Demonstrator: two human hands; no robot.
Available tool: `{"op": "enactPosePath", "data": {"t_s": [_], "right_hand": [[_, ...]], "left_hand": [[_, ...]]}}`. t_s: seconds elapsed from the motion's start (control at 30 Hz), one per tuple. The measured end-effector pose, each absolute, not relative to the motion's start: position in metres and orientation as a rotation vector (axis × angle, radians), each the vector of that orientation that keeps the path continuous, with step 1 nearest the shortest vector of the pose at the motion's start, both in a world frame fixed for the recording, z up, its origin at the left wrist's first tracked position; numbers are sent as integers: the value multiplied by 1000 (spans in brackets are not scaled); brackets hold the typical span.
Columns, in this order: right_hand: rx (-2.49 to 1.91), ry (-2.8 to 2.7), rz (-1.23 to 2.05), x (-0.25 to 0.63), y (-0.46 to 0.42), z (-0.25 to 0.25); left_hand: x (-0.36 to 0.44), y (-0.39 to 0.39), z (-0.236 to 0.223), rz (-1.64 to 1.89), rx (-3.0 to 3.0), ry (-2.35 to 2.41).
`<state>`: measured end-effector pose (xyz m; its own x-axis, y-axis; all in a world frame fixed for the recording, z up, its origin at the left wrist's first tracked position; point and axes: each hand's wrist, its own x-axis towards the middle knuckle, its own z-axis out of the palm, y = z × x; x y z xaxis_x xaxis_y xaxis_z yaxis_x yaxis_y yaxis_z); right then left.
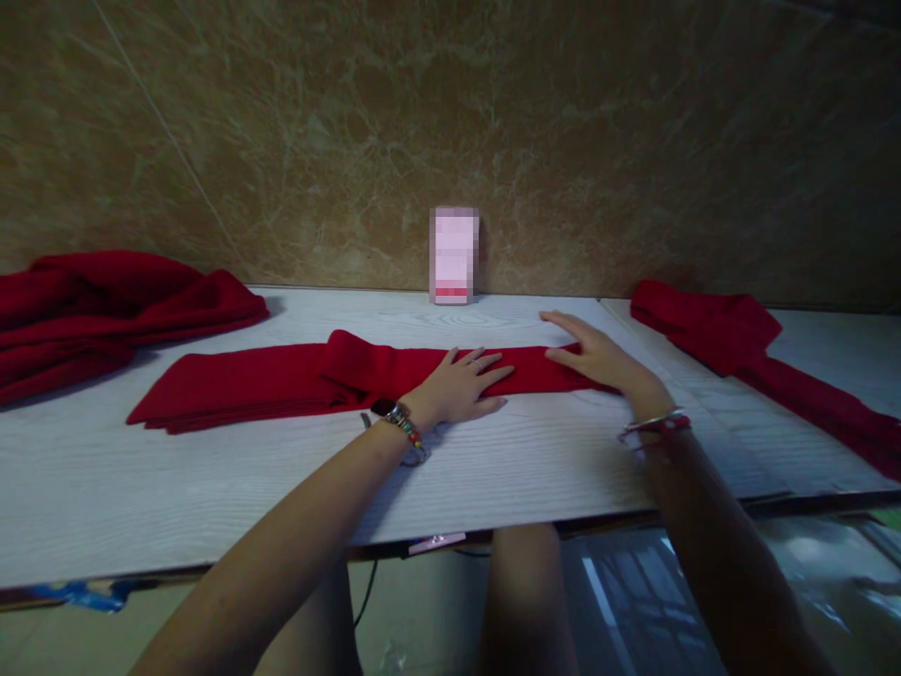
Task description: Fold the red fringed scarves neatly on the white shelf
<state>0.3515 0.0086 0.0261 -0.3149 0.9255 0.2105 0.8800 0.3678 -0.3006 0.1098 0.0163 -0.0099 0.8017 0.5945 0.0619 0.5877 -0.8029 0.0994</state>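
Note:
A long strip of folded red cloth [246,380] lies across the table, layered at its left end and with a loose fold raised near its middle. My left hand [461,385] rests flat on the cloth right of that fold, fingers spread; a ring, a watch and a beaded bracelet are on it and its wrist. Over the right end of the same cloth is my right hand [598,355], fingers apart and thumb pointing left. Its palm hides part of the cloth's end, and I cannot tell how firmly it touches. Bangles circle the right wrist.
A heap of red cloth [127,300] lies at the left, another red cloth [739,343] at the right. A pixelated phone-like object [454,255] leans on the brown marbled wall [450,113]. The white wood-grain table [282,498] ends just above my legs.

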Motion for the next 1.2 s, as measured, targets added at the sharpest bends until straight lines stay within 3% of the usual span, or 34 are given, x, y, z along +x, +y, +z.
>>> {"op": "enactPosePath", "data": {"t_s": [0.27, 0.63, 0.9, 1.2], "right_hand": [[-1594, -2545, 78, 299, 15, -17], [-1539, -2581, -46, 325, 12, -18], [-1698, -2529, 53, 378, 1, -13], [-1708, -2525, 68, 368, -15, 3]], "left_hand": [[111, 9, -12, 152, 2812, 1245], [108, 6, -10, 111, 2902, 1189], [112, -3, -4, 93, 2935, 1268], [110, -1, -5, 114, 2948, 1233]]}}
